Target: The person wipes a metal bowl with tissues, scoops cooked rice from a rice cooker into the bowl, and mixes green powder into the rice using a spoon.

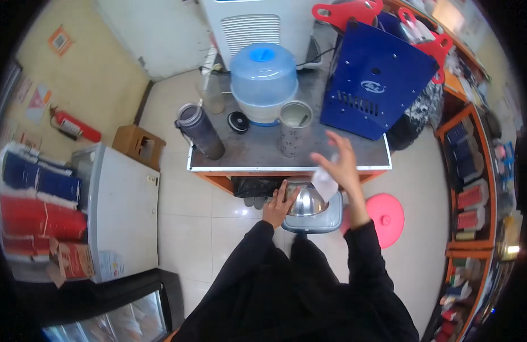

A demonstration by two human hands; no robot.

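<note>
My left hand lies with its fingers spread against the side of a shiny metal bowl. The bowl rests on a grey lidded container below the table's front edge. My right hand is raised to the right of the bowl, thumb and fingers apart. A whitish translucent item is just under its palm; whether the hand grips it cannot be made out. On the table near my hands stands an open patterned tumbler.
A dark bottle, a round black lid and a blue-domed container stand on the table, with a blue metal box at the right. A pink round lid is low on the right. A white freezer stands left.
</note>
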